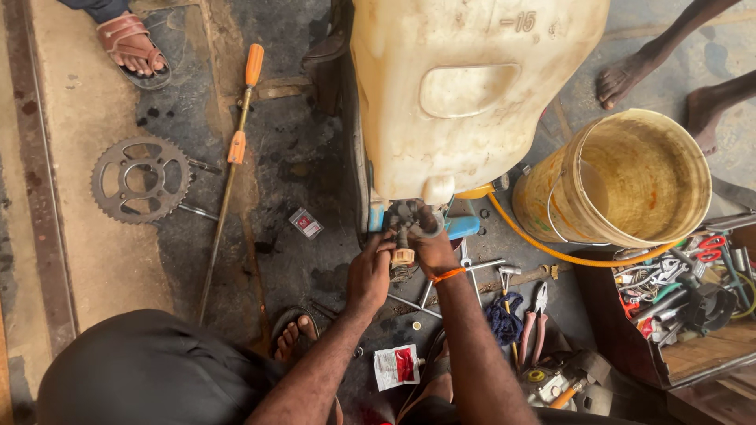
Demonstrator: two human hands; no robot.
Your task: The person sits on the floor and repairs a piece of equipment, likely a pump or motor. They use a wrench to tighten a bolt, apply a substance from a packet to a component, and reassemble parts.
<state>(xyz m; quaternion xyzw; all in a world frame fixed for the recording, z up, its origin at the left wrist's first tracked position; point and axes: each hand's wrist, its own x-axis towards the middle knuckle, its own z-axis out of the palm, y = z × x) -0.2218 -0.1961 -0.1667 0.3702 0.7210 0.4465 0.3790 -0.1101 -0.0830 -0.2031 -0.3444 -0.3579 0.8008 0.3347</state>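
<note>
While both hands [402, 264] clasp it, the valve [405, 228] sits under the jerrycan [465, 86].

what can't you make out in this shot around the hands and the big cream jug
Head view only:
- Small metal fitting under the cream plastic jerrycan: the left hand and right hand cover most of it, so the grip is unclear.
- Jerrycan top: cut off by the upper edge.
- Tools in the wooden box: too tangled to tell apart.
- Yellow plastic bucket: contents unclear.

bare forearms, sleeveless; wore an orange band [447, 275] on the right wrist, dark shorts [150, 370], and a sandal [293, 334].
</note>
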